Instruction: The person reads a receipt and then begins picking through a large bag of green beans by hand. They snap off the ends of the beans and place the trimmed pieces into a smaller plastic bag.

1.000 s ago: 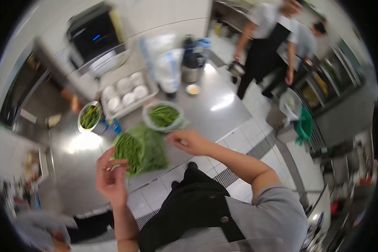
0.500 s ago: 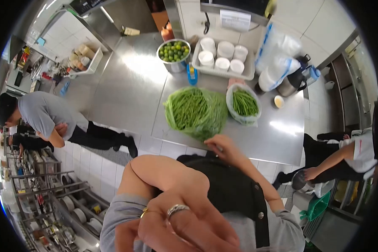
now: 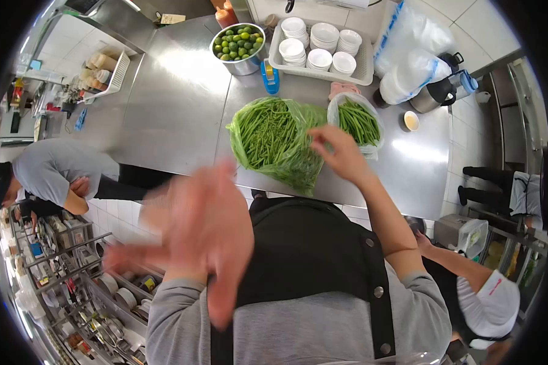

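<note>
My left hand [image 3: 204, 222] is raised close to the camera at the left, smeared by motion, fingers spread with nothing in them. Over the counter's front edge, my right hand [image 3: 341, 155] reaches toward the green plastic bag [image 3: 304, 164], its fingers loosely curled and apart, fingertips right at the bag's right side. The bag stands open, full of cut green beans [image 3: 265, 134]. Just beyond my right hand sits a smaller clear bag [image 3: 369, 149] with longer green beans [image 3: 357, 121] inside.
On the steel counter [image 3: 170, 115] stand a pot of limes [image 3: 240, 64], a blue tape dispenser [image 3: 270, 79], a basket [image 3: 366, 74] of white bowls, plastic bag rolls [image 3: 411, 73], a jug [image 3: 432, 96] and a small cup [image 3: 411, 121]. Co-workers are at the left [image 3: 67, 170] and right [image 3: 487, 298].
My left hand has moved away from the camera and spread its fingers. My right hand has risen from the counter's edge to the green bag. The co-worker at the right has shifted.
</note>
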Demonstrator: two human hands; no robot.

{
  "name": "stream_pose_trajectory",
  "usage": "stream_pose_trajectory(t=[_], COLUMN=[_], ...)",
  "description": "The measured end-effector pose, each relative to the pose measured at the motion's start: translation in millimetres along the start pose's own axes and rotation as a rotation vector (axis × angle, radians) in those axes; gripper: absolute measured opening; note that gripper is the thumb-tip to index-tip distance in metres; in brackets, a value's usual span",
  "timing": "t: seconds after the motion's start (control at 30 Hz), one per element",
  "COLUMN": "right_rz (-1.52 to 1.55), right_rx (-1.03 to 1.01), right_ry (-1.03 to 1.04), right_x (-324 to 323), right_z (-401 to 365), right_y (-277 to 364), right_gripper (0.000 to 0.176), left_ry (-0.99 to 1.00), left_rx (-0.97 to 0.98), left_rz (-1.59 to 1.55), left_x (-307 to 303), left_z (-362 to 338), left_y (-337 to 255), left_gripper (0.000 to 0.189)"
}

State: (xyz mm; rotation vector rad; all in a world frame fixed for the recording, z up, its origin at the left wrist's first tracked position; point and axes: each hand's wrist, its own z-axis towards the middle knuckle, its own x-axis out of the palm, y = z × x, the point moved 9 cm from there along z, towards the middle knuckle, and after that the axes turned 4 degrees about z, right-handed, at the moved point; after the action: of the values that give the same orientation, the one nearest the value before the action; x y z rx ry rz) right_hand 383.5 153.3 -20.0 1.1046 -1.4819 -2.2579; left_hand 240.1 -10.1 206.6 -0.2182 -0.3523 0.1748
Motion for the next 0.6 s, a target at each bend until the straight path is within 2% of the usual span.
stream_pose_trajectory(t=[0.07, 0.13, 0.17, 0.23, 0.33, 0.43, 0.47, 0.6], right_rz=[-0.094, -0.166, -0.193, -0.222, -0.247, -0.366, -0.44, -0.668], right_rx=[0.032, 0.039, 0.034, 0.061, 0.142, 0.191, 0.207, 0.258], right_ry=[-0.068, -0.105, -0.104, -0.028, 0.135, 0.168, 0.178, 0.184], right_x=[-12.7, -10.6, -2.5, 25.1, 80.6, 106.7, 110.7, 105.7], right_z=[23.2, 46.0, 55.1, 75.6, 102.5, 119.4, 123.2, 119.2], right_y=[0.1, -2.6, -6.1, -24.4, -68.5, -102.6, -115.9, -126.3], right_gripper=[0.024, 0.023, 0.022, 0.019, 0.017, 0.017, 0.017, 0.012], left_ry=[0.134, 0.163, 0.175, 0.345, 0.565, 0.703, 0.733, 0.845], left_rx=[-0.222, -0.472, -0.802, -1.079, -1.248, -1.153, -1.178, -1.095], left_rz=[0.374, 0.648, 0.748, 0.941, 0.918, 0.959, 0.977, 0.993], left_x=[-40.8, -89.6, -130.0, -182.0, -203.5, -206.2, -207.2, -202.4], left_z=[-25.5, -68.6, -112.2, -179.5, -232.6, -259.1, -262.7, -259.9], left_y=[51.0, 111.0, 150.4, 193.4, 242.7, 285.1, 294.5, 314.5], left_gripper=[0.058, 0.038, 0.037, 0.028, 0.021, 0.018, 0.02, 0.016])
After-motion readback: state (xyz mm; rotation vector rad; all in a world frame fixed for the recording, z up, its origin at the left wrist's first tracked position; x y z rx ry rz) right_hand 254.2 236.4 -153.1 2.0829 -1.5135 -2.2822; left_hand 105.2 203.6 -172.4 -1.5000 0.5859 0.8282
